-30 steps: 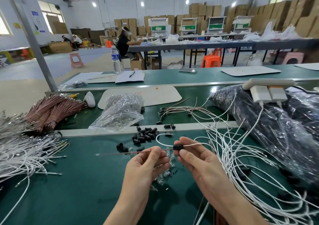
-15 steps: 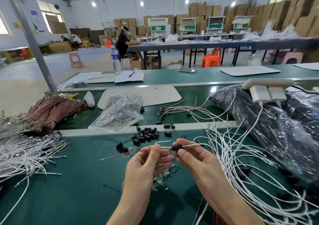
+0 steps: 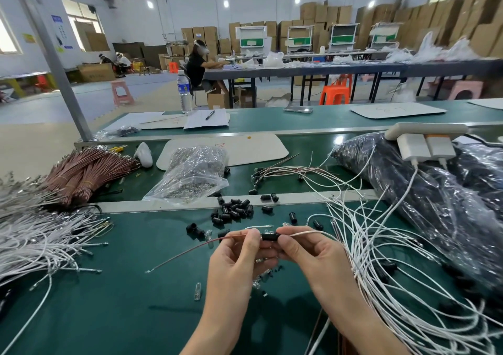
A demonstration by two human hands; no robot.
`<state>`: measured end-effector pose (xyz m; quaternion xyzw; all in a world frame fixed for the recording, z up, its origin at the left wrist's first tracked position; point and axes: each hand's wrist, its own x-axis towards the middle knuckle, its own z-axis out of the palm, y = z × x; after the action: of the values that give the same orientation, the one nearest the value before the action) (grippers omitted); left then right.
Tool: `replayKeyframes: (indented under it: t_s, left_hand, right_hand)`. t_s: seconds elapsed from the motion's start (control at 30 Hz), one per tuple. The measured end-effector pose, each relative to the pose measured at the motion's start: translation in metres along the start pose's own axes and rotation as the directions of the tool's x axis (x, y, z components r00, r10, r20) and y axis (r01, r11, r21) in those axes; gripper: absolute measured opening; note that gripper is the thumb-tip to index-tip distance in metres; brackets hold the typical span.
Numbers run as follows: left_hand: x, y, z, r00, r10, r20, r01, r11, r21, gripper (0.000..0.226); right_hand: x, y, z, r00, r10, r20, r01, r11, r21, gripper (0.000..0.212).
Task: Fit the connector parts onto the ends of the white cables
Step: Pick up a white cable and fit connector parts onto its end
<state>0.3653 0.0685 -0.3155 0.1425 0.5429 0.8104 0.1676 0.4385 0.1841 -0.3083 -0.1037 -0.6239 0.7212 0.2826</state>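
Observation:
My left hand (image 3: 239,256) pinches a thin reddish-brown wire (image 3: 187,251) whose free end hangs down to the left over the green mat. My right hand (image 3: 307,251) pinches a small black connector part (image 3: 270,236) just right of my left fingertips, and a white cable (image 3: 307,233) leaves it to the right. Wire, connector and cable lie in one line between the two hands. Several loose black connector parts (image 3: 234,210) lie just beyond my hands. A few small clear parts (image 3: 198,290) lie on the mat near my left wrist.
A tangle of white cables (image 3: 381,245) spreads to the right, beside a dark plastic bag (image 3: 424,196). More white cables (image 3: 32,240) and a bundle of brown wires (image 3: 84,169) lie at the left. A clear bag of small parts (image 3: 193,175) sits behind the metal rail (image 3: 163,205).
The free end of the reddish wire has swung downward to the left. Both hands kept their grip and shifted only slightly.

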Motion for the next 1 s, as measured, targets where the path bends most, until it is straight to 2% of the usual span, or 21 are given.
replayKeyframes:
  t_s: [0.43,0.67,1.0]
  left_hand:
    - [-0.0022,0.0011,0.0005,0.999,0.019,0.035,-0.022,0.998,0.06,0.031]
    - [-0.002,-0.0005,-0.0007,0.996,0.085,0.018,-0.087,0.987,0.133,0.031]
    - [-0.0039,0.0006,-0.0004,0.993,0.116,-0.01,-0.113,0.983,0.144,0.032]
  right_hand:
    - [-0.0028,0.0038,-0.0008,0.999,-0.05,-0.008,0.048,0.994,-0.102,0.014]
    - [-0.0026,0.0051,-0.0053,0.997,-0.075,-0.003,0.073,0.973,-0.218,0.007]
    - [0.0013,0.0066,-0.009,0.999,0.039,0.031,-0.033,0.982,-0.185,0.008]
